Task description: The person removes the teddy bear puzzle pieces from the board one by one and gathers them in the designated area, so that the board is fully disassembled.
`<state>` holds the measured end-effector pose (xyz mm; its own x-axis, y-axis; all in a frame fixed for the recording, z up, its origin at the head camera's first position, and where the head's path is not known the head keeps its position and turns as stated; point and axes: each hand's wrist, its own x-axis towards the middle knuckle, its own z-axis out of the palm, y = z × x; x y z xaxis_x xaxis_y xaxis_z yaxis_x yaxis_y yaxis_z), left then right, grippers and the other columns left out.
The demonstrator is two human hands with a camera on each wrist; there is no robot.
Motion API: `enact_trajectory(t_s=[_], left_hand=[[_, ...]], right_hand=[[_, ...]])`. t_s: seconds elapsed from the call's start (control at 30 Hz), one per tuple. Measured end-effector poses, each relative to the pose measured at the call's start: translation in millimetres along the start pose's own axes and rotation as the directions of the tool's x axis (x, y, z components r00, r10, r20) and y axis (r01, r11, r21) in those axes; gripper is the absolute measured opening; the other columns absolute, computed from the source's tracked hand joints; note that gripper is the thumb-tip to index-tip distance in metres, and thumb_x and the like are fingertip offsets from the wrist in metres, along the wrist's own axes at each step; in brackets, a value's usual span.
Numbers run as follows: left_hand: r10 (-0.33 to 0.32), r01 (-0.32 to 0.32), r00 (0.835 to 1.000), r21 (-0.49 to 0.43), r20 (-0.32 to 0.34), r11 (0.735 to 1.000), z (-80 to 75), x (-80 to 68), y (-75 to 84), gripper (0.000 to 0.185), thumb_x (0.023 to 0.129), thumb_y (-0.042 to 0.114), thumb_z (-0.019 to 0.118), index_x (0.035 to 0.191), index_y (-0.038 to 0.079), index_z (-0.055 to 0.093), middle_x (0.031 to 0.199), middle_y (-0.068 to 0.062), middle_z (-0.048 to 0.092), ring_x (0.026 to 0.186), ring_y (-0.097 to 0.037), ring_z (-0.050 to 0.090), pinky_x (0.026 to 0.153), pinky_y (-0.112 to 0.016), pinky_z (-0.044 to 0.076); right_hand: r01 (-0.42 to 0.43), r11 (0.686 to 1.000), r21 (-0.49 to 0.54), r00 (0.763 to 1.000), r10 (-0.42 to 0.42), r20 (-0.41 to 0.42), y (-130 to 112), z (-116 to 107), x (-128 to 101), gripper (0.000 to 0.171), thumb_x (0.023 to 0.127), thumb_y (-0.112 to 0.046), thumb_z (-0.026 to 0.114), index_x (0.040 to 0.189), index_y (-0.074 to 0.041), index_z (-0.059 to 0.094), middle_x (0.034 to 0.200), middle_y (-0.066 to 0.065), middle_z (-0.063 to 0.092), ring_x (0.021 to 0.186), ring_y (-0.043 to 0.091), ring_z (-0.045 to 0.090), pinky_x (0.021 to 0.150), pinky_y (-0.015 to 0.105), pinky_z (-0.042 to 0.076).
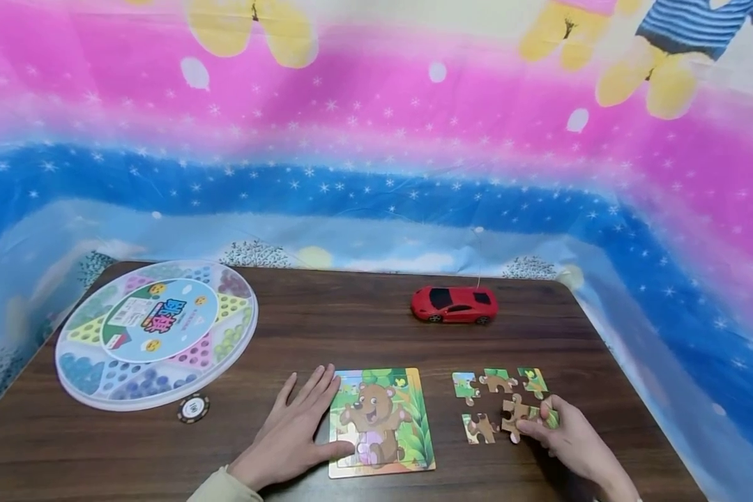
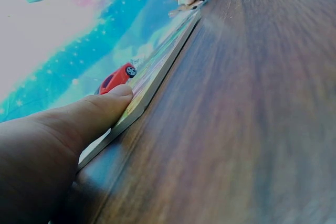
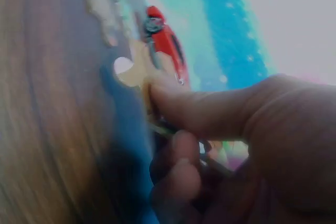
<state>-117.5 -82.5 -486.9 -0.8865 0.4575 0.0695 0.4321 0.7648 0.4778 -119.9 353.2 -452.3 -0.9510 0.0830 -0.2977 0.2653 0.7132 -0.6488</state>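
Note:
My left hand lies with its fingers extended along the left side of a jigsaw puzzle board that shows a brown bear. In the left wrist view, the thumb rests on the board's corner. To the right, my right hand pinches a brown puzzle piece between thumb and fingers, tilted over the table. A green piece shows partly behind those fingers. Three loose pieces form a row behind, including a bear-ear piece, and another puzzle piece lies left of the held one.
A red toy car stands behind the loose pieces. At the left lies a round Chinese checkers set with a clear lid, and a poker chip sits by its front edge. A patterned cloth hangs behind the wooden table.

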Motion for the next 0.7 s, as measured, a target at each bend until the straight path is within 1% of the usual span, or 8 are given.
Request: enact_trajectory(t_s=[0.07,0.17,0.27,0.37,0.47,0.53,0.63,0.7], left_hand=[[0.002,-0.002,1.000,0.001,0.006,1.000,0.5,0.1,0.4,0.101,0.083,0.077,0.048,0.154,0.007,0.026,0.162,-0.008,0.013,0.149,-0.022,0.008,0.114,-0.054,-0.005],[0.004,-0.004,1.000,0.004,0.006,1.000,0.3,0.7,0.5,0.101,0.084,0.076,0.049,0.154,0.008,0.026,0.162,-0.008,0.012,0.149,-0.022,0.008,0.114,-0.053,-0.005],[0.007,-0.007,1.000,0.008,-0.006,1.000,-1.1,2.1,0.5,0.100,0.084,0.074,0.050,0.154,0.008,0.026,0.162,-0.008,0.012,0.149,-0.022,0.009,0.114,-0.053,-0.005],[0.008,-0.008,1.000,0.016,-0.014,1.000,-2.0,3.0,0.9,0.100,0.084,0.075,0.050,0.154,0.007,0.026,0.162,-0.008,0.013,0.149,-0.022,0.009,0.115,-0.052,-0.005],[0.007,-0.007,1.000,0.022,-0.014,1.000,-2.0,2.6,1.3,0.101,0.083,0.075,0.050,0.154,0.007,0.027,0.162,-0.008,0.013,0.149,-0.022,0.009,0.115,-0.053,-0.005],[0.008,-0.008,1.000,0.022,-0.013,1.000,-1.7,2.0,1.5,0.101,0.083,0.075,0.050,0.154,0.007,0.027,0.162,-0.008,0.013,0.149,-0.022,0.009,0.115,-0.053,-0.004],[0.009,-0.009,1.000,0.013,-0.014,1.000,-1.1,1.1,1.6,0.101,0.083,0.075,0.051,0.154,0.007,0.027,0.162,-0.008,0.013,0.149,-0.022,0.009,0.115,-0.053,-0.004],[0.009,-0.009,1.000,0.008,-0.012,1.000,-0.7,0.5,1.5,0.101,0.083,0.075,0.051,0.154,0.007,0.026,0.162,-0.008,0.013,0.149,-0.022,0.009,0.115,-0.053,-0.005]], right_hand=[[-0.004,1.000,0.007,1.000,0.004,0.002,2.2,-3.5,-3.8,0.045,0.086,-0.031,0.074,0.089,-0.005,0.038,0.069,0.004,0.050,0.053,0.016,0.042,0.049,0.030,0.040],[0.008,0.999,-0.038,1.000,-0.008,-0.013,3.9,-6.1,-5.7,0.049,0.084,-0.035,0.076,0.090,-0.005,0.037,0.074,0.004,0.049,0.052,0.013,0.033,0.050,0.029,0.034],[0.045,0.996,-0.072,0.999,-0.047,-0.013,4.0,-7.3,-5.3,0.052,0.083,-0.038,0.076,0.094,-0.006,0.037,0.080,0.003,0.048,0.053,0.011,0.029,0.055,0.028,0.033],[0.069,0.993,-0.091,0.998,-0.070,-0.007,3.5,-7.2,-4.1,0.056,0.083,-0.041,0.076,0.103,-0.005,0.038,0.086,0.003,0.050,0.055,0.010,0.033,0.063,0.028,0.034],[0.076,0.989,-0.129,0.997,-0.078,-0.009,3.1,-6.7,-2.1,0.062,0.081,-0.046,0.076,0.113,-0.002,0.047,0.087,0.002,0.052,0.059,0.012,0.038,0.068,0.031,0.036],[0.074,0.986,-0.152,0.997,-0.078,-0.020,2.8,-6.0,-1.4,0.063,0.079,-0.047,0.077,0.117,-0.003,0.053,0.085,0.001,0.054,0.062,0.014,0.041,0.069,0.033,0.037],[0.067,0.984,-0.167,0.997,-0.073,-0.032,3.1,-5.1,-1.1,0.058,0.077,-0.047,0.079,0.113,-0.005,0.059,0.080,0.001,0.055,0.068,0.017,0.046,0.069,0.035,0.037],[0.044,0.989,-0.143,0.998,-0.048,-0.029,3.0,-3.9,-1.8,0.055,0.076,-0.045,0.080,0.109,-0.006,0.060,0.078,0.002,0.055,0.067,0.017,0.047,0.067,0.034,0.038]])
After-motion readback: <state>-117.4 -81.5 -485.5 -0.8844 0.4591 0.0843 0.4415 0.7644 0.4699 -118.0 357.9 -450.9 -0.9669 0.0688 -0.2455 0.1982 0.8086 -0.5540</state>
